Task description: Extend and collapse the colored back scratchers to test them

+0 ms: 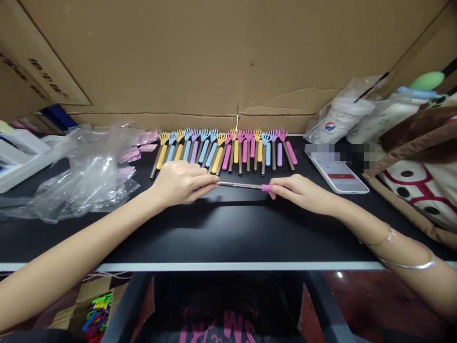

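A metal back scratcher rod (243, 185) with a pink sleeve (266, 187) is held level above the black table. My left hand (182, 183) pinches its left end between thumb and fingers, hiding the tip. The pink end at the right is gripped by my right hand (298, 193), whose closed fingers cover most of it. Just beyond both hands lies a row of claw-headed back scratchers (224, 150) in yellow, blue, purple and pink. Their metal rods point toward me, with coloured handles among them.
Crumpled clear plastic bags (93, 176) and pink cards (130, 155) lie left, beside a white tray (28, 164). At right are a phone (339, 174), a bagged cup (342, 119), a bottle (400, 114) and a fabric bag (417, 186). Cardboard (214, 57) walls the back.
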`<state>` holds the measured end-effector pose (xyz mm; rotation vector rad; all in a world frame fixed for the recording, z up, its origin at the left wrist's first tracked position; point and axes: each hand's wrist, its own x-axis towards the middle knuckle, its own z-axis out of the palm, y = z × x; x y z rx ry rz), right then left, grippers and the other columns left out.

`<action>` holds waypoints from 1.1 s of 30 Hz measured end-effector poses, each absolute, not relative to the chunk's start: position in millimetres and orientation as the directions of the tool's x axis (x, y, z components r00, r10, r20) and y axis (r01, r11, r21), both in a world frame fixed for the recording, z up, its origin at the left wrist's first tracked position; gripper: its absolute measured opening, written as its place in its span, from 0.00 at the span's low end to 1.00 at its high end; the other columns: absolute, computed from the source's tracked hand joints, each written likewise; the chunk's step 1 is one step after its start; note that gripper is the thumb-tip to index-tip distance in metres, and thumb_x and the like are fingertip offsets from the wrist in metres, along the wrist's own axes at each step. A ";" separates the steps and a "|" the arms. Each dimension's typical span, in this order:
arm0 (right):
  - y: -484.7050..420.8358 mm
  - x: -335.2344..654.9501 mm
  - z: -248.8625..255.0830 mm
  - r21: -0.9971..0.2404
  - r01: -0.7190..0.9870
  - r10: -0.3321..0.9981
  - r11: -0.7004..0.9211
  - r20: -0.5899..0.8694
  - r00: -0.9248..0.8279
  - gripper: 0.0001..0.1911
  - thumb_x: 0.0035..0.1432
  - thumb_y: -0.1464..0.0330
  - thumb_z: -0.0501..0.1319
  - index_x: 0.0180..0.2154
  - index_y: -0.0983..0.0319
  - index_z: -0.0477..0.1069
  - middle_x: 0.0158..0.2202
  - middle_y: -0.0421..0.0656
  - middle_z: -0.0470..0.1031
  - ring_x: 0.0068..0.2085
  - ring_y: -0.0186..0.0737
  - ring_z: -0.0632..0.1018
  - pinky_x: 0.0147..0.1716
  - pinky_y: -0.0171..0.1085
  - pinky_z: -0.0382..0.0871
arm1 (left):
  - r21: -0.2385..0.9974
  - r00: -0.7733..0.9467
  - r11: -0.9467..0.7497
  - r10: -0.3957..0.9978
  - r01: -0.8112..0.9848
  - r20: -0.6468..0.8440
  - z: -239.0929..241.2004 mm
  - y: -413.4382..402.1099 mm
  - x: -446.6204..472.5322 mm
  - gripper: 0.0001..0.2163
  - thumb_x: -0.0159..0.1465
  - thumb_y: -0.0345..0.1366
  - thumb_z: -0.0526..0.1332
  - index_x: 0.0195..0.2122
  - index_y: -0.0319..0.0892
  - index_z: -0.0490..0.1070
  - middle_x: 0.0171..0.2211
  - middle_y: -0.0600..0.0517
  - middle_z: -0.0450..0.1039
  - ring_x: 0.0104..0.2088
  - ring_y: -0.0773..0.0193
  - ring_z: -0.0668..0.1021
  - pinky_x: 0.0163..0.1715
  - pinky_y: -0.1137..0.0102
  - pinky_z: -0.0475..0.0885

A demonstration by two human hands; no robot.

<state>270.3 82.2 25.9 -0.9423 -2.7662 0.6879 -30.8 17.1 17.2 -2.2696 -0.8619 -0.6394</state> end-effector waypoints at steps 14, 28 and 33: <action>80.9 270.3 17.4 -0.194 0.627 0.650 0.755 0.099 -0.753 0.24 0.64 0.51 0.46 0.34 0.59 0.72 0.25 0.39 0.74 0.25 0.34 0.73 0.25 0.32 0.54 | 0.033 0.494 -0.607 0.675 0.794 0.547 2.4 12.8 -17.0 0.11 0.65 0.41 0.57 0.35 0.44 0.78 0.27 0.56 0.79 0.25 0.68 0.78 0.24 0.75 0.64; 78.1 272.9 25.0 -0.016 0.586 0.568 0.810 0.266 -0.779 0.25 0.64 0.50 0.46 0.33 0.58 0.73 0.27 0.41 0.77 0.27 0.34 0.74 0.25 0.33 0.55 | 0.233 0.393 -0.471 0.864 0.851 0.313 6.5 13.5 -12.9 0.13 0.65 0.45 0.55 0.39 0.48 0.78 0.25 0.56 0.77 0.23 0.69 0.74 0.23 0.75 0.57; 80.2 274.5 30.6 -0.070 0.593 0.591 0.802 0.234 -0.772 0.23 0.63 0.50 0.49 0.36 0.57 0.75 0.30 0.41 0.78 0.29 0.35 0.74 0.27 0.33 0.56 | 0.284 0.411 -0.465 0.882 0.838 0.232 9.3 17.9 -17.2 0.14 0.65 0.47 0.55 0.41 0.49 0.77 0.25 0.57 0.76 0.24 0.68 0.74 0.23 0.76 0.58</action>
